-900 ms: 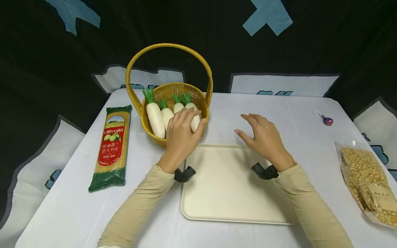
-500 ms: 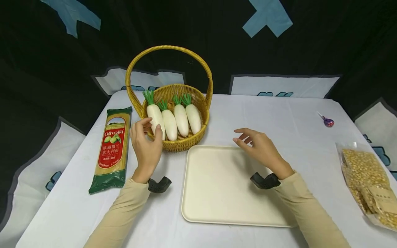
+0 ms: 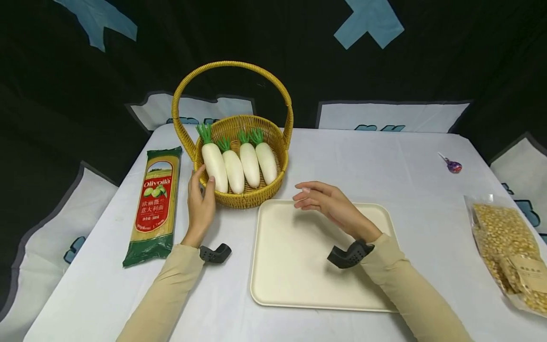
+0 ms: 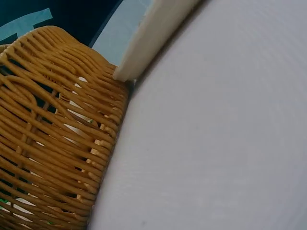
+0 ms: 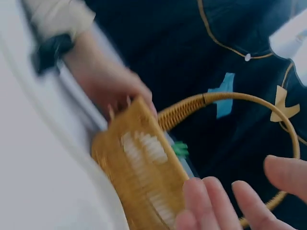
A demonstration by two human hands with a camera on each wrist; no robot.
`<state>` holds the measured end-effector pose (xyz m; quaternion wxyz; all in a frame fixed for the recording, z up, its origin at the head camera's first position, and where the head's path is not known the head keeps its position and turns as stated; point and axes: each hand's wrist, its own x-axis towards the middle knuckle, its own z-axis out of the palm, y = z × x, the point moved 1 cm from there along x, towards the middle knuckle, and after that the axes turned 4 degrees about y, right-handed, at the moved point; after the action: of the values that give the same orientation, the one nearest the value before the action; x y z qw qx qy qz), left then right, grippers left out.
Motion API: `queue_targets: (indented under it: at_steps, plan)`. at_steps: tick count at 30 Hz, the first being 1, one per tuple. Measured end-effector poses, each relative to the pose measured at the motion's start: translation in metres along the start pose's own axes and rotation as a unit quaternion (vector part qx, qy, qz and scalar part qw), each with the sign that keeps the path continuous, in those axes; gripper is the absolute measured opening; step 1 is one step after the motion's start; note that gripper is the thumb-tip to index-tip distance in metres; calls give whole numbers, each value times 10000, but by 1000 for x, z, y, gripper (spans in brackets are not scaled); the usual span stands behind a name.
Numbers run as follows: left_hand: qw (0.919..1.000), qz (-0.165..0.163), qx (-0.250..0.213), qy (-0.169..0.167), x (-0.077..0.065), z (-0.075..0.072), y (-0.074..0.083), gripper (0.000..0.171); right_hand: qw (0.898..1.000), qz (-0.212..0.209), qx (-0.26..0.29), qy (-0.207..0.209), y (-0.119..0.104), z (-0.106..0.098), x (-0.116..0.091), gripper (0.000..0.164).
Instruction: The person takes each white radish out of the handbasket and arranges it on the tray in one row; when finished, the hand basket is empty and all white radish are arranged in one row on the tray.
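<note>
the right hand (image 3: 326, 204) now hangs empty and loose over the tray (image 3: 307, 285), closer to the left hand (image 3: 200, 204), whose relaxed fingers touch the basket (image 3: 252, 200) ahead-right, so work seems centred there.

A black cloth backdrop (image 3: 265, 28) bearing angular pale-blue shapes (image 3: 371, 20) and white, dark-edged printed panels (image 3: 393, 115) hangs behind and beside a white-covered table (image 3: 363, 161) with rounded far corners, under soft, diffuse light
</note>
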<state>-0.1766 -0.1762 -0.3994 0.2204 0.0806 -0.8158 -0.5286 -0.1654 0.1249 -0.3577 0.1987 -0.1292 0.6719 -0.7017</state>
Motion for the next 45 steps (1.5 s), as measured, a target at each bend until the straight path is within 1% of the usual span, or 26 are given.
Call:
queue_targets:
  at_steps: [2, 4, 6, 8, 11, 14, 15, 17, 18, 20, 23, 26, 29, 32, 34, 37, 42, 44, 45]
  plan:
    - [10000, 41, -25, -27, 0, -1, -1, 46, 9971, -2, 698, -288, 0, 10, 10, 49]
    - [9999, 77, -73, -52, 0, -1, -1, 45, 9904, -95, 1269, -536, -2, 19, 22, 51]
    - [9999, 122, -52, -82, 0, -2, -1, 45, 9837, -221, 1690, -572, -7, 28, 37, 52]
    - [9998, 108, -89, -131, 0, -2, 0, 44, 9787, -332, 1987, -399, -13, 37, 53, 51]
    - [9998, 79, -47, -158, -5, -4, 14, 43, 9714, -434, 2332, 72, -22, 47, 78, 50]
    - [9998, 106, -35, -141, -5, -1, 13, 43, 9696, -439, 2335, 594, -27, 52, 102, 52]
    - [9998, 147, -19, -130, -5, -1, 11, 44, 9709, -450, 2228, 749, -28, 53, 109, 53]
    - [9997, 209, -55, -110, -2, 1, 1, 45, 9752, -465, 1873, 1083, -30, 54, 122, 54]
    - [9997, 229, -38, -98, 0, 2, -4, 45, 9786, -457, 1563, 1258, -30, 54, 127, 53]
    - [9997, 241, -15, -100, 0, 2, -5, 45, 9825, -427, 890, 1577, -30, 55, 134, 51]
    - [9997, 234, 17, -96, 0, 2, -5, 44, 9812, -287, -133, 1905, -30, 57, 139, 48]
    - [9997, 228, 20, -94, 0, 1, -5, 43, 9755, -55, -907, 2005, -30, 60, 140, 51]
    - [9997, 237, 24, -85, 0, 1, -5, 43, 9671, 327, -1595, 1953, -32, 61, 141, 60]
    - [9996, 247, 53, -81, 0, 1, -5, 42, 9562, 790, -2214, 1744, -33, 61, 141, 71]
    - [9996, 266, 100, -80, 0, 2, -4, 42, 9518, 1044, -2416, 1574, -34, 61, 141, 77]
    - [9991, 340, 253, -35, 0, 1, -4, 42, 9489, 1239, -2543, 1400, -34, 62, 142, 82]
    - [9980, 464, 421, -11, 1, -2, -4, 41, 9358, 1503, -2926, 1267, -35, 65, 146, 91]
    - [9978, 449, 476, -38, 2, -2, -4, 41, 9305, 1609, -3049, 1241, -35, 66, 147, 95]
    - [9977, 440, 521, -45, 2, -3, -4, 42, 9294, 1645, -3068, 1222, -35, 67, 147, 97]
